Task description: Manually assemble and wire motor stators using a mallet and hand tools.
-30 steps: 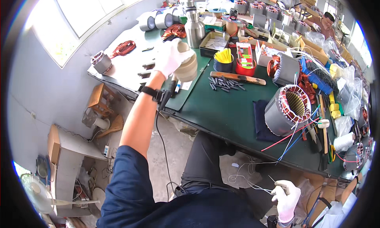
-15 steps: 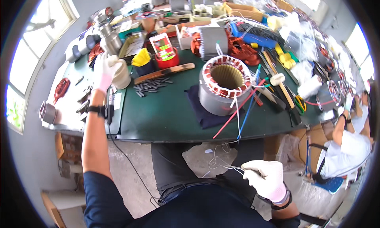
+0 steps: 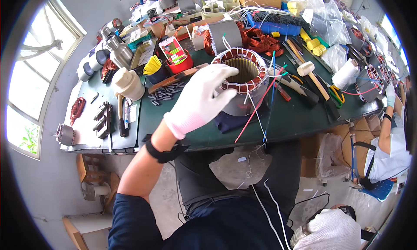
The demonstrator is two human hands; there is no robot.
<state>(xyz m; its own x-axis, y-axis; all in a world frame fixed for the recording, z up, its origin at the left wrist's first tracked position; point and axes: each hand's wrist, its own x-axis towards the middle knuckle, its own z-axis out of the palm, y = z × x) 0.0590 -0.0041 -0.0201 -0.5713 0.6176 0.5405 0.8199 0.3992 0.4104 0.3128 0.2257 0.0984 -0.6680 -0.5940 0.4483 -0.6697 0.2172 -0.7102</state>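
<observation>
My left hand (image 3: 204, 96), in a white glove with a pink cuff, reaches over the near left side of a motor stator (image 3: 254, 96). Its thumb and fingers are apart with nothing visible between them; whether they touch the stator I cannot tell. The upright grey stator has copper windings laced with white cord round its top, and red, blue and white leads hang toward me. A dark cloth (image 3: 226, 123) lies under it. My right hand (image 3: 332, 230), also gloved, is low at the right, curled, its fingertips mostly hidden. Beside it runs a doubled white cord (image 3: 271, 206) across my lap.
On the green bench (image 3: 173, 126) stand a cream cord spool (image 3: 128, 84), a black cup of yellow pieces (image 3: 154, 72) and a red tub (image 3: 180, 63). Grey sleeves (image 3: 163, 93) lie scattered. A mallet (image 3: 306, 68) and pliers (image 3: 336, 96) are at right, near a co-worker (image 3: 386, 154).
My left hand has moved right from the cream spool to the stator. My right hand has drawn down and right, and the white cord now stretches across my lap. The view has shifted.
</observation>
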